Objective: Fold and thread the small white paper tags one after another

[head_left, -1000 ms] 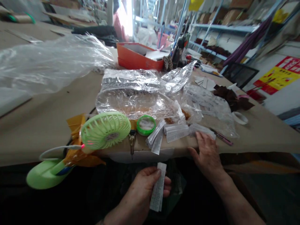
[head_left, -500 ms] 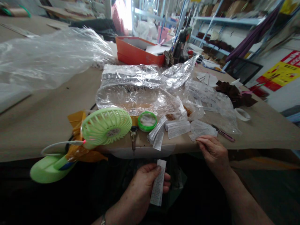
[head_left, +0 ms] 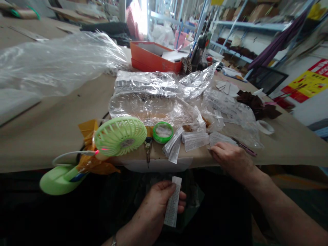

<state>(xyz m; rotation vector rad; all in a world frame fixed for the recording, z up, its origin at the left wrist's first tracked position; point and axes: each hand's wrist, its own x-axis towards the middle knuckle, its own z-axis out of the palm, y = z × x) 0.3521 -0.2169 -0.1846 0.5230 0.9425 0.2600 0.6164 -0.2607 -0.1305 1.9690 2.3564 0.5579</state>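
Observation:
My left hand point(head_left: 160, 201) is closed on a stack of white printed label strips point(head_left: 173, 201), held upright below the table edge. My right hand point(head_left: 232, 158) rests at the table's front edge with its fingers curled on a pile of white label strips point(head_left: 221, 138). Whether it grips any of them I cannot tell. More label piles point(head_left: 196, 140) and a leaning bundle point(head_left: 174, 147) lie just left of it. A small green-rimmed round tin point(head_left: 163, 132) sits beside them.
A light green desk fan point(head_left: 120, 136) is taped at the table's front edge, left of my hands. Crumpled clear plastic bags point(head_left: 153, 99) lie behind the labels. An orange box point(head_left: 152, 58), a tape roll point(head_left: 265, 126), a pen point(head_left: 246, 149) and dark leather scraps point(head_left: 256, 104) lie farther back and right.
My right hand drew back off the label pile to the table edge, then returned onto the pile. My left hand kept hold of its strips with little movement.

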